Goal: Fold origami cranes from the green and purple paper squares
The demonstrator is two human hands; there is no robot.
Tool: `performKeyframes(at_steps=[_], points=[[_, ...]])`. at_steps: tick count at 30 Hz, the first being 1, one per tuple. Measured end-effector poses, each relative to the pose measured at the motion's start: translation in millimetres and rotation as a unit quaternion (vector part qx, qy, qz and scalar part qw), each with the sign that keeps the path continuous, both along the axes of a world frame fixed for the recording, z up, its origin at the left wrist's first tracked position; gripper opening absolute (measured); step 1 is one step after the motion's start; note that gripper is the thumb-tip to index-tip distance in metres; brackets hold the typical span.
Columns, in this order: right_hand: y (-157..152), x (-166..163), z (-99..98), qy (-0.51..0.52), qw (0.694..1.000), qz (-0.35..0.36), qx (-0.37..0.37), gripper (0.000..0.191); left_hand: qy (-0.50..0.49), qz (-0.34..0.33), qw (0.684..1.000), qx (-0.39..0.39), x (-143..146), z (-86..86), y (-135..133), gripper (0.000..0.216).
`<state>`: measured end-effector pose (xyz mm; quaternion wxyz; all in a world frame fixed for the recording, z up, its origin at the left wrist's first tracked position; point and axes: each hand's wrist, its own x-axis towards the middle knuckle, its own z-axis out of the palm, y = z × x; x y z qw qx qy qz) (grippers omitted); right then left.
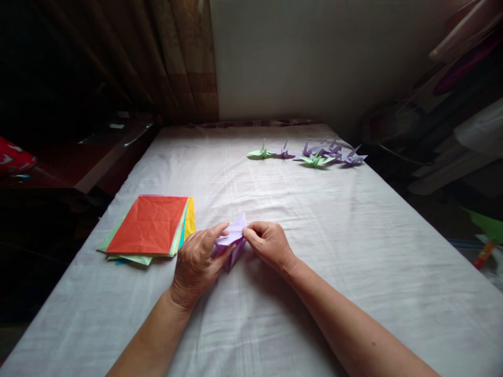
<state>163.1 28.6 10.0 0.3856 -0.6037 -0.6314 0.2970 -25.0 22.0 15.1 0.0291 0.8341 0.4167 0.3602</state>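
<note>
Between my hands, low over the cloth, is a partly folded piece of purple origami paper [232,238] with a point standing up at its far end. My left hand [198,259] grips it from the left, fingers over the top and thumb along the near side. With thumb and index finger pressed together, my right hand [268,242] pinches its right edge. Some folds are hidden behind the fingers. Left of my left hand lies a stack of square coloured papers [147,225], with a creased red sheet on top.
Folded paper cranes, green [262,152] and purple [353,157], sit at the table's far right. A white cloth [334,251] covers the table. A dark side table [51,173] with a red object [15,157] stands left; a curtain [184,63] hangs behind.
</note>
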Motion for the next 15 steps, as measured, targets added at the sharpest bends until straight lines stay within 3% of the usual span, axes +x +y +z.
performKeyframes(at_steps=[6, 9, 10, 13, 15], points=[[9, 13, -0.3, -0.004, 0.999, -0.010, -0.030, 0.032, 0.013, 0.023, 0.997, -0.076, -10, -9.0, 10, 0.019], [10, 21, 9.5, -0.037, 0.999, 0.017, -0.033, 0.017, 0.028, 0.025, 0.996, -0.083, -10, -10.1, 11, 0.018], [9, 22, 13.7, -0.042, 0.998, 0.029, -0.024, 0.016, 0.037, 0.029, 0.996, -0.078, -10, -9.5, 11, 0.018], [6, 25, 24.0, -0.050, 0.995, 0.082, 0.034, 0.037, 0.060, 0.042, 0.996, -0.054, -8, -7.0, 10, 0.018], [5, 22, 25.8, -0.074, 0.989, 0.106, 0.066, 0.033, 0.064, 0.049, 0.996, -0.038, -7, -6.2, 8, 0.019]])
